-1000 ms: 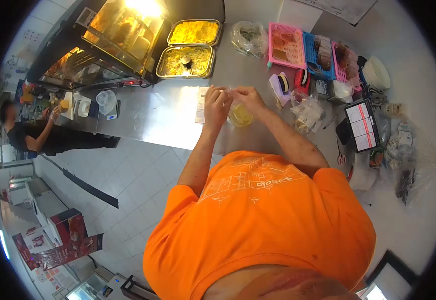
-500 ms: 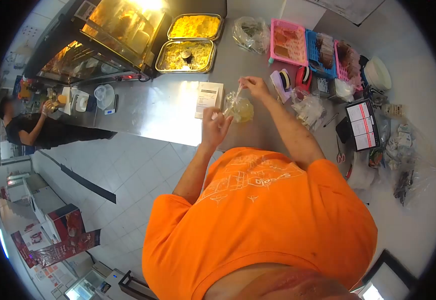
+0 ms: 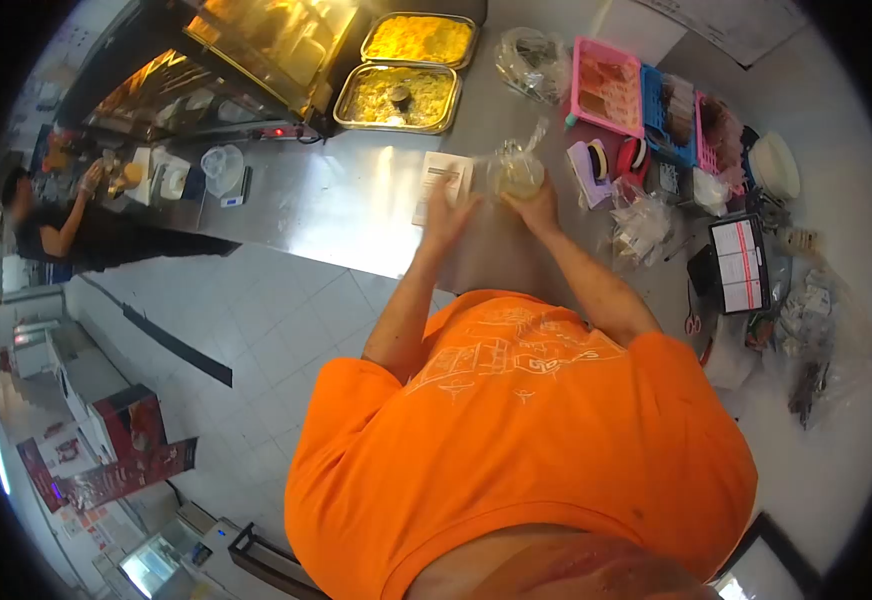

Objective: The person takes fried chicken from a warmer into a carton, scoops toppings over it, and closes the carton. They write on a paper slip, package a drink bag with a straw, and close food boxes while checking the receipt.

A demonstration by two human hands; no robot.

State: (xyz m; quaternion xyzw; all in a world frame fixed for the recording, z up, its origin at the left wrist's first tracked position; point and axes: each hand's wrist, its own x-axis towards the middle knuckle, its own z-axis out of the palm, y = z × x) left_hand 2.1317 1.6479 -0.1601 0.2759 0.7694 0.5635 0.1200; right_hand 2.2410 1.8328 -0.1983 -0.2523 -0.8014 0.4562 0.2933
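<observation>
My right hand [image 3: 536, 208] is wrapped around the lower side of a clear plastic bag [image 3: 519, 172] with pale yellow contents; its twisted top points up and away from me. A short gap to the left, my left hand [image 3: 446, 217] is held with its thumb and fingers apart, holding nothing. Its fingertips overlap a printed paper pad [image 3: 448, 168] on the steel counter [image 3: 336, 200]. What exactly is inside the bag cannot be made out.
Two foil-edged trays of yellow food, the nearer one [image 3: 396, 97] with a dark knob, stand beside a lit glass cabinet [image 3: 266, 50]. To the right are a pink basket [image 3: 608, 85], a blue basket [image 3: 668, 110], tape dispensers [image 3: 589, 170] and a tablet [image 3: 739, 262]. A co-worker [image 3: 56, 235] stands far left.
The bag has moved slightly up and right. My right hand has gone from pinching its top to clasping its side, and my left hand has come off the bag and spread open.
</observation>
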